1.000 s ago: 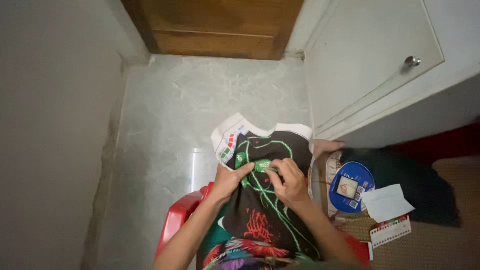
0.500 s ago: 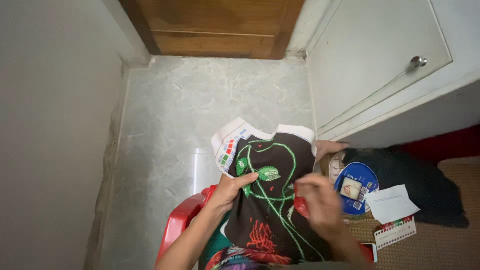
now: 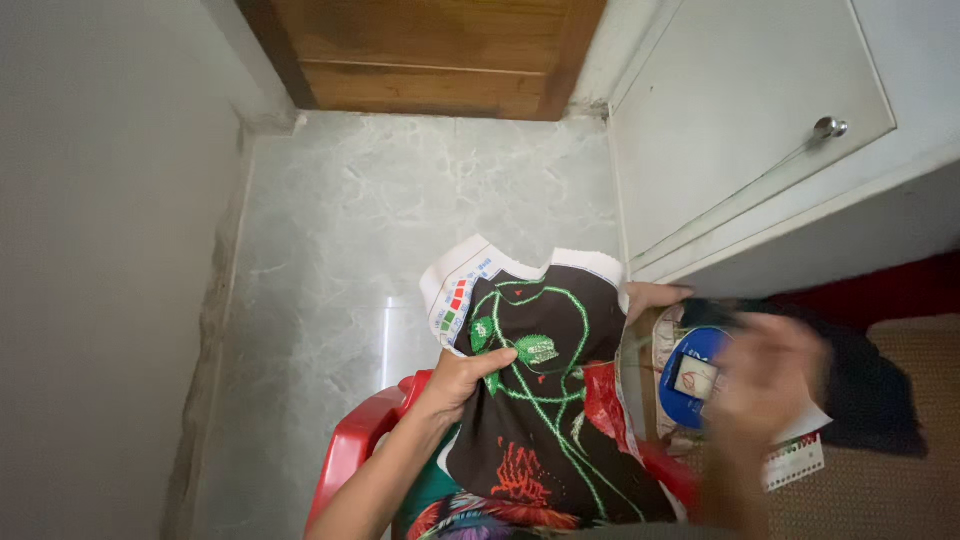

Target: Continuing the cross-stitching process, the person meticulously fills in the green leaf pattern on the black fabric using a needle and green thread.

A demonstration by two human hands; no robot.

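The black embroidery cloth (image 3: 545, 400) is being pinched by the left hand (image 3: 462, 380) alone. The blurred right hand (image 3: 765, 375) is hovering by the blue tin (image 3: 690, 375), its grasp untellable, so the cloth is being left liable to slide off

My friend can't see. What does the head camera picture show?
A person's left hand holds a black embroidery cloth with green and red stitching over their lap, above a red plastic chair. Their blurred right hand hangs over a round blue container, beside a white cabinet and a wooden door.
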